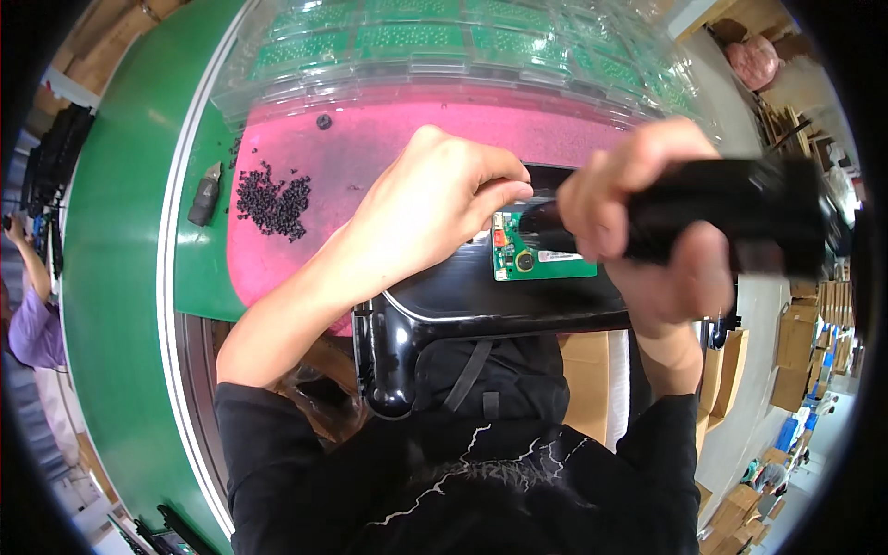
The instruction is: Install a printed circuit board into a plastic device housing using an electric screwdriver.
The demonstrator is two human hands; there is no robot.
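My right hand (599, 199) is wrapped round a black electric screwdriver (731, 213), blurred by motion, its narrower nose pointing left over a green circuit board (560, 269). The board lies in a glossy black plastic housing (462, 294) in front of me. Just above the board's upper left corner, my left hand (449, 190) has thumb and forefinger closed in a pinch. Whatever those fingertips hold, if anything, is too small to make out. The screwdriver and my right hand hide the right part of the board.
A pink mat (319, 157) lies under the housing, with a heap of tiny black screws (273, 203) at its left. Clear plastic trays (407, 42) of green boards stand behind. A dark-handled small tool (204, 196) rests left of the mat. Another person (39, 319) is at far left.
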